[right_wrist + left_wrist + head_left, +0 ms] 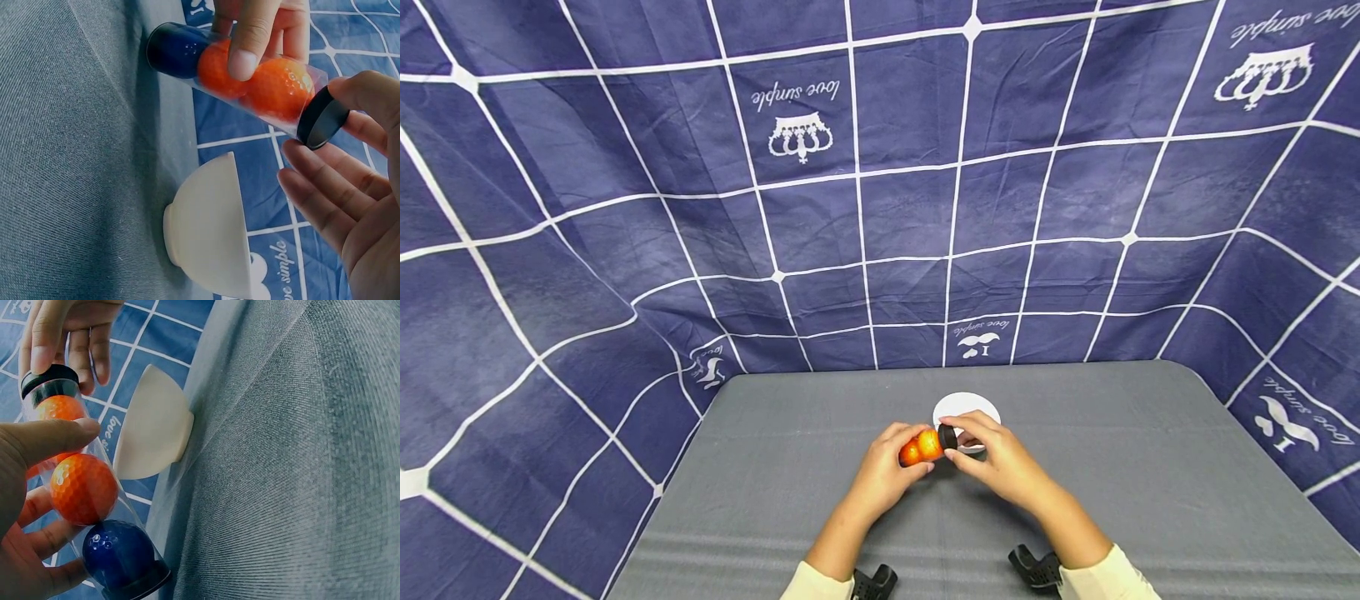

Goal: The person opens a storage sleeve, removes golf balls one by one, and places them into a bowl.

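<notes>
- From where I stand, the clear tube (927, 447) is up between the two hands, over the far half of the tabletop (775, 500), a little right of its middle.
- It tilts, its blue ball (119, 550) low by the tabletop and two orange balls (84, 489) stacked above; whether the low end touches the cloth surface I can't tell.
- The left hand (887, 467) grasps the tube's body, thumb across the front and fingers behind, I'd say to keep it steady.
- The right hand (996, 458) pinches the black cap (323, 119) at the raised end, other fingers held clear, presumably for a light hold on the rim; how firmly it's seated I can't make out.
- The white bowl (209, 231) stands upright just beyond the hands, near the tabletop's far edge, apparently kept within easy reach.
- Blue checked cloth (910, 208) hangs behind that edge and down both sides, probably as a screen.
</notes>
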Tool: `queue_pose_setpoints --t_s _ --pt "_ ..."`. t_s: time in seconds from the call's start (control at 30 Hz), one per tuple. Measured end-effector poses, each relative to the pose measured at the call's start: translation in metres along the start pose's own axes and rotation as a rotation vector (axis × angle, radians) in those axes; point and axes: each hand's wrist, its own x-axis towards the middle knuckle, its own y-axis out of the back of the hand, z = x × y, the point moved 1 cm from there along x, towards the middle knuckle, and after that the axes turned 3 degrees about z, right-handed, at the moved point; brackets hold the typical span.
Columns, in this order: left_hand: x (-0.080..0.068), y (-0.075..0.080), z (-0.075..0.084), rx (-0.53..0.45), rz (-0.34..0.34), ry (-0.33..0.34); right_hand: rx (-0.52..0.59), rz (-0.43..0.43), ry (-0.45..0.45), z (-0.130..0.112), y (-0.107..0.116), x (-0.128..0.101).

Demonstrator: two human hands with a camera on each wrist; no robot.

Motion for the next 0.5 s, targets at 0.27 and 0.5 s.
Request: queue_pose_setpoints --t_s 0.27,0.5 --pt "0.001 0.000 -0.003 -0.027 0.034 0.000 -0.024 0.026 0.009 0.002 0.005 0.001" --pt "0.002 0.001 -0.005 -0.071 0.090 0.028 -0.075 0.093 0.031 0.007 0.012 0.001"
